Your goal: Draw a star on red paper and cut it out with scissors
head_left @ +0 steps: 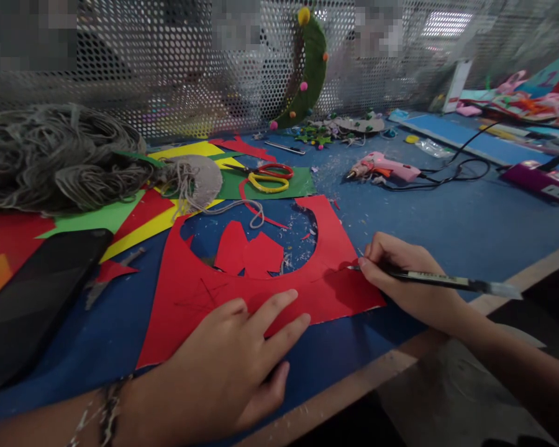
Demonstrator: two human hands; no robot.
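A sheet of red paper [242, 292] with a large round cut-out lies on the blue table. My left hand [233, 360] rests on its lower part with the fingers spread. A pen [428, 277] is pinched in my right hand [405, 279], its tip touching the sheet's right side by a faint drawn line. On the left of the sheet a star outline [201, 295] is drawn in dark ink. Red cut pieces [249, 248] sit inside the cut-out. Scissors [265, 177] with red and yellow handles lie just beyond the sheet.
A black phone [41, 298] and a heap of grey yarn [60, 161] are on the left, over coloured paper. A pink glue gun [386, 166] with a black cable lies at right. Behind stands a perforated metal screen [168, 68] with a green crescent [310, 68] against it.
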